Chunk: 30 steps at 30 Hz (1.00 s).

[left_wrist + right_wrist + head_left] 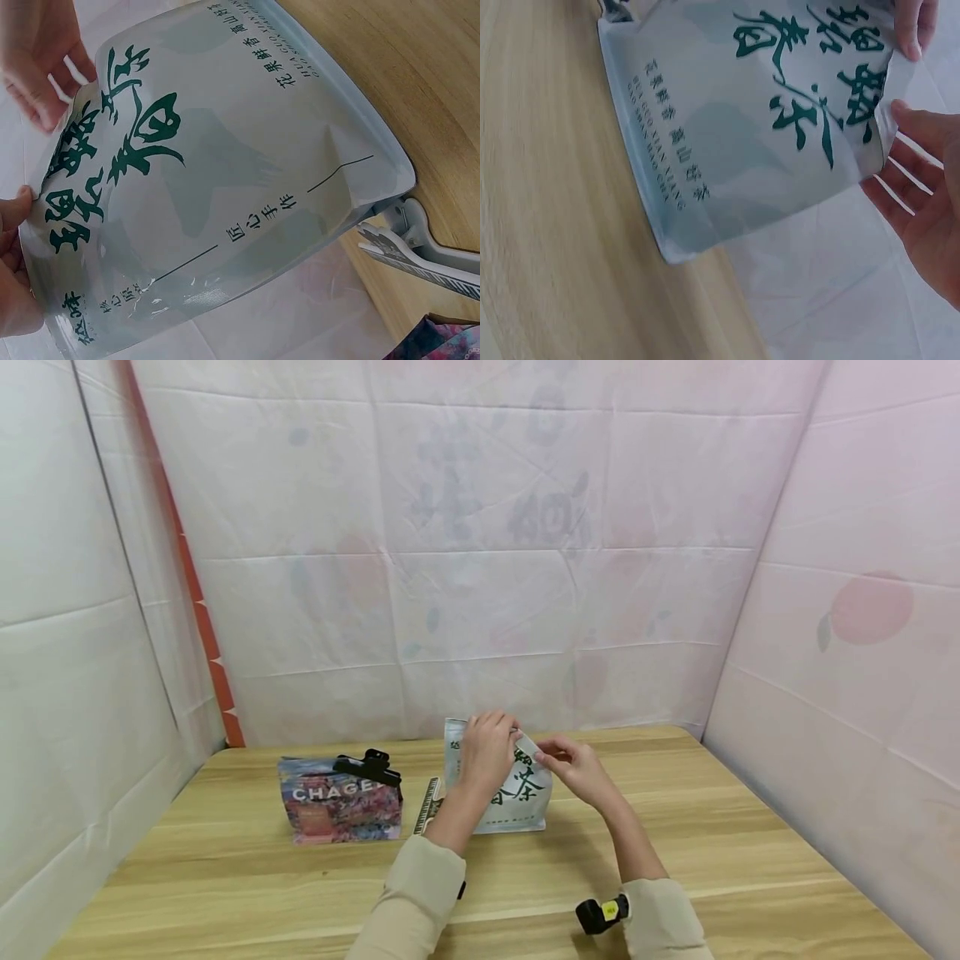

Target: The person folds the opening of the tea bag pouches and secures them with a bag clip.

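A pale tea bag (517,806) with dark green Chinese lettering stands upright on the wooden table. My left hand (487,747) grips its top edge near the middle; in the left wrist view the thumb of the left hand (16,277) lies at that edge. At the top right corner my right hand (581,768) pinches the bag, thumb in front and fingers behind, as the right wrist view of the right hand (934,199) shows. Between the two hands the bag's top edge (889,124) is folded over. Part of the lettering is hidden behind the left hand.
Left of the tea bag stands a colourful CHAGEE bag (341,814) with a black clip (369,768) on its top. A clip with a piano-key pattern (429,806) lies between the bags. Fabric walls (480,610) enclose the table (720,860).
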Available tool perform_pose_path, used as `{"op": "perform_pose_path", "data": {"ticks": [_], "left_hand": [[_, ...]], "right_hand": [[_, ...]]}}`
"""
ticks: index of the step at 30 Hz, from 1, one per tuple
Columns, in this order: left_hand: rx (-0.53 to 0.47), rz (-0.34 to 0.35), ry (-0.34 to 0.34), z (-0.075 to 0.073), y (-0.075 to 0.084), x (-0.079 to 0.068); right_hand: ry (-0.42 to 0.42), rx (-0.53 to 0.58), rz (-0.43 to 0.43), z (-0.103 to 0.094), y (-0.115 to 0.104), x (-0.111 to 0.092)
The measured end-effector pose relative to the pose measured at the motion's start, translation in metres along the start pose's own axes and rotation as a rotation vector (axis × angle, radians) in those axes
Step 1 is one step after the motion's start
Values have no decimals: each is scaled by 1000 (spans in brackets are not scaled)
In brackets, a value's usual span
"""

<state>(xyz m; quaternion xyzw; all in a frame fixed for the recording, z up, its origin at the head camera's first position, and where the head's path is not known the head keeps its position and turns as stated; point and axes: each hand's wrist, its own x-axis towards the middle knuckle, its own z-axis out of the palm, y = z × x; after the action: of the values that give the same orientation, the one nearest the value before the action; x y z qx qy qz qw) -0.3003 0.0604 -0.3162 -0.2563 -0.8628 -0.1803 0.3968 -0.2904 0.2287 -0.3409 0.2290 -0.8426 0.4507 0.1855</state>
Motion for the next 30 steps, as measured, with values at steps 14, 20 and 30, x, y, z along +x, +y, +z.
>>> {"op": "perform_pose_path", "data": {"ticks": [14, 20, 30], "left_hand": [[-3, 54, 18, 2, -4, -6], [-57, 114, 47, -1, -9, -10], [-281, 176, 137, -22, -23, -26]], "right_hand": [[195, -95, -15, 17, 2, 6], [193, -88, -23, 16, 2, 6], [206, -29, 11, 17, 1, 6]]}}
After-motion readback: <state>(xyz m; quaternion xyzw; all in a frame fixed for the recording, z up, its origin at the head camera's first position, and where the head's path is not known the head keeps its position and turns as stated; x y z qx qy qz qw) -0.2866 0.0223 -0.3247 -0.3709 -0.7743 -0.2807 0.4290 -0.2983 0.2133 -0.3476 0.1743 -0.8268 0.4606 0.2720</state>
